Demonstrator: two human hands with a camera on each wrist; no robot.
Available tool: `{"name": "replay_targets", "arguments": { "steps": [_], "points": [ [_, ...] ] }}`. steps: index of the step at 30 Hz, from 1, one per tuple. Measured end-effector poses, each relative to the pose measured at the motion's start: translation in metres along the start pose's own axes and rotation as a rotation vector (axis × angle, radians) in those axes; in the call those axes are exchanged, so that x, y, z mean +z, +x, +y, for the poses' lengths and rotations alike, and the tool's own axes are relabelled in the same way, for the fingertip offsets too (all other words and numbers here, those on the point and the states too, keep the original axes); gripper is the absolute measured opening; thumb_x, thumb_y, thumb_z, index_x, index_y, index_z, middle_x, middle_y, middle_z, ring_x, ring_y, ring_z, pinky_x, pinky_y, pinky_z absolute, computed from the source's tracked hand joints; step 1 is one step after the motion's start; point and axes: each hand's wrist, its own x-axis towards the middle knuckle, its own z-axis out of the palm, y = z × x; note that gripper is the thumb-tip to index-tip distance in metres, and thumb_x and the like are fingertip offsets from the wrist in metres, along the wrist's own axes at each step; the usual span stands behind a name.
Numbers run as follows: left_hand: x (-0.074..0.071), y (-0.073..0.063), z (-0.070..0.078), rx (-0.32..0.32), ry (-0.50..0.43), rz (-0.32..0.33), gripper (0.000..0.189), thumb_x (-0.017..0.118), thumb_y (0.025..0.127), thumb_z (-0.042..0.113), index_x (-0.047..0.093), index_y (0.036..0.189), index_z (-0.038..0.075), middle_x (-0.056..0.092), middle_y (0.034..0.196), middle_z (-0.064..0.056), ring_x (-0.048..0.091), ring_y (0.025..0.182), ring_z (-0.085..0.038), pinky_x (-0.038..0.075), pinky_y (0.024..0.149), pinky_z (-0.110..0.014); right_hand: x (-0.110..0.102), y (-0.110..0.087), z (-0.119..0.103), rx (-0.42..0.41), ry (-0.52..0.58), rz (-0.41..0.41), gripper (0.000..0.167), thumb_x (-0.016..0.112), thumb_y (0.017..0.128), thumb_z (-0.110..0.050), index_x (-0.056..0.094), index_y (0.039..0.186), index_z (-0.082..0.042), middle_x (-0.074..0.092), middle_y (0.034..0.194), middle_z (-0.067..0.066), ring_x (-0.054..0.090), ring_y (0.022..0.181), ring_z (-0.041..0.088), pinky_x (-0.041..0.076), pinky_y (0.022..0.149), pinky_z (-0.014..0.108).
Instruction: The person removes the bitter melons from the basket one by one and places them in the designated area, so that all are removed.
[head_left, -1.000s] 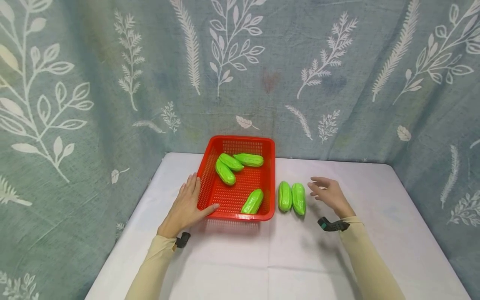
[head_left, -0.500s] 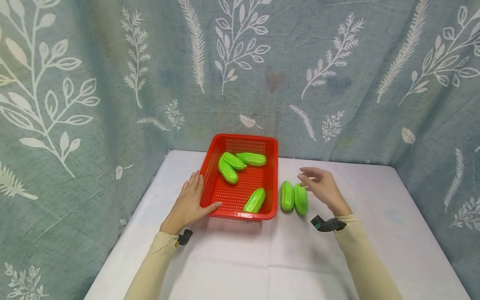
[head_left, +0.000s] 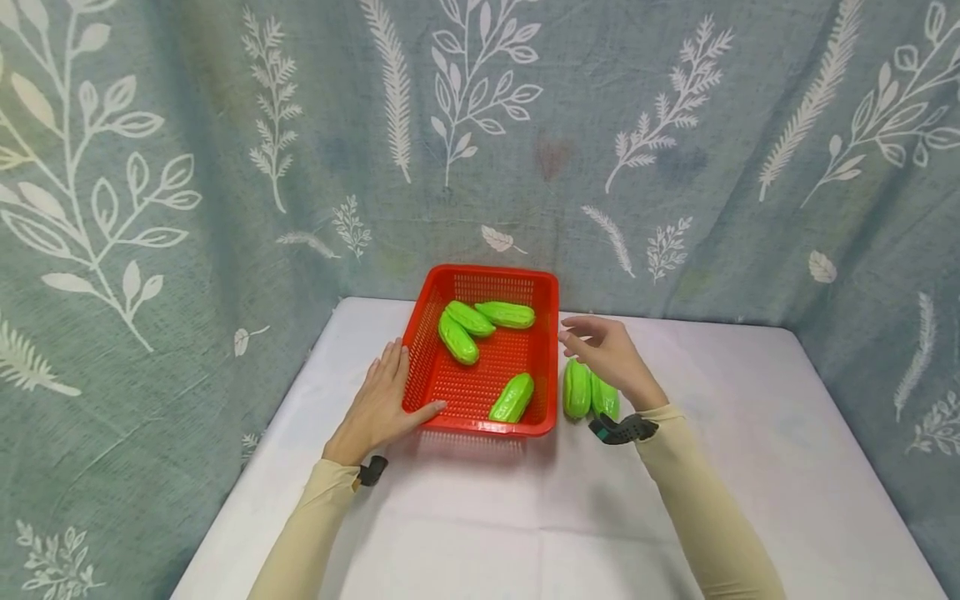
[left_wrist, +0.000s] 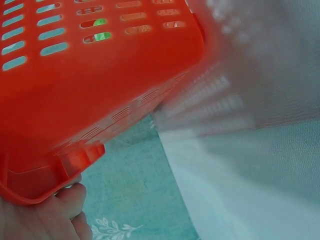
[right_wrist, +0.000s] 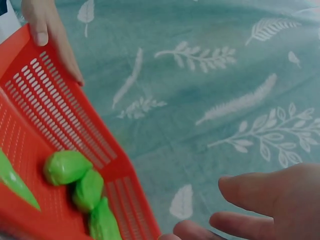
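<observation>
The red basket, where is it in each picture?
Head view: the red basket sits mid-table, between both hands.
Left wrist view: the basket's wall fills the upper left, above the fingers.
Right wrist view: the basket slants across the left side.
Shared landmark: the left hand on the basket's side, also in the right wrist view.

No readable text, label, brand, number or sign anywhere in view.

Staged tabletop set, leaf-print cloth backdrop [head_left: 675,125], white-covered table [head_left: 525,517]
</observation>
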Motion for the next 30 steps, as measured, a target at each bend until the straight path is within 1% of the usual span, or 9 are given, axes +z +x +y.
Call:
{"name": "replay_targets", "arguments": {
  "steps": [4,8,12,15,19,22,26,28,30],
  "points": [
    [-0.001,0.002,-0.001,0.000,0.001,0.006,0.122,0.055,0.087,0.082,0.012,0.164,-0.003,-0.003,0.176,-0.016,0.003,0.164,-0.035,0.011,0.133,-0.055,0.010,0.010,-0.009,-0.025,0.037,-0.033,0.043,0.068,0.101,-0.031,0.067,0.134,-0.004,0.074,0.123,0.019,0.075,0.097,0.032,0.062,0.081,0.033],
    [-0.002,0.002,0.000,0.002,-0.001,-0.001,0.122,0.055,0.087,0.082,0.011,0.164,-0.003,-0.003,0.176,-0.016,0.002,0.164,-0.035,0.010,0.133,-0.055,0.020,0.020,-0.017,-0.023,0.051,-0.059,0.041,0.067,0.101,-0.029,0.067,0.133,-0.004,0.073,0.126,0.018,0.074,0.101,0.037,0.061,0.081,0.032],
    [-0.002,0.001,0.001,0.003,-0.003,-0.005,0.122,0.055,0.087,0.081,0.010,0.164,-0.003,-0.002,0.175,-0.016,0.003,0.164,-0.036,0.010,0.132,-0.056,0.033,0.032,-0.023,-0.003,0.037,-0.073,0.042,0.067,0.100,-0.029,0.066,0.135,-0.005,0.073,0.126,0.017,0.073,0.104,0.034,0.062,0.085,0.036],
    [-0.002,0.000,0.003,0.000,-0.013,-0.006,0.122,0.056,0.088,0.080,0.010,0.164,-0.003,-0.001,0.175,-0.017,0.002,0.164,-0.036,0.010,0.132,-0.056,0.044,0.041,-0.025,0.004,-0.005,-0.077,0.042,0.068,0.099,-0.030,0.067,0.134,-0.007,0.074,0.124,0.016,0.072,0.106,0.030,0.061,0.089,0.040],
    [-0.002,0.000,0.004,-0.005,-0.017,-0.008,0.121,0.056,0.088,0.080,0.011,0.164,-0.003,-0.001,0.175,-0.017,0.002,0.164,-0.036,0.009,0.133,-0.055,0.059,0.053,-0.024,0.002,-0.029,-0.083,0.042,0.069,0.099,-0.031,0.068,0.132,-0.006,0.074,0.123,0.016,0.071,0.110,0.030,0.060,0.094,0.045],
    [-0.001,0.000,0.004,-0.009,-0.010,-0.008,0.121,0.054,0.088,0.081,0.011,0.164,-0.003,-0.001,0.175,-0.017,0.002,0.164,-0.036,0.010,0.133,-0.056,0.070,0.060,-0.024,0.006,-0.027,-0.086,0.042,0.070,0.098,-0.031,0.068,0.132,-0.005,0.075,0.122,0.017,0.071,0.113,0.033,0.059,0.097,0.048],
    [0.000,0.000,0.002,-0.007,-0.010,-0.001,0.121,0.054,0.088,0.081,0.012,0.164,-0.004,0.001,0.175,-0.018,0.003,0.164,-0.037,0.010,0.132,-0.057,0.084,0.066,-0.025,0.029,-0.042,-0.086,0.043,0.071,0.097,-0.030,0.068,0.132,-0.005,0.074,0.123,0.017,0.070,0.116,0.032,0.058,0.099,0.048],
    [0.001,0.000,0.002,-0.006,-0.008,0.005,0.120,0.055,0.088,0.080,0.013,0.164,-0.004,0.003,0.175,-0.019,0.004,0.164,-0.038,0.011,0.132,-0.057,0.091,0.070,-0.025,0.048,-0.040,-0.092,0.045,0.072,0.097,-0.030,0.067,0.134,-0.004,0.073,0.124,0.017,0.070,0.116,0.032,0.058,0.099,0.048],
    [0.000,0.000,0.003,-0.008,-0.004,0.001,0.120,0.055,0.088,0.080,0.012,0.164,-0.003,0.002,0.175,-0.018,0.004,0.164,-0.037,0.011,0.132,-0.057,0.098,0.074,-0.024,0.060,-0.034,-0.102,0.046,0.071,0.098,-0.028,0.066,0.135,-0.002,0.072,0.125,0.018,0.070,0.116,0.032,0.058,0.099,0.047]
  ]
}}
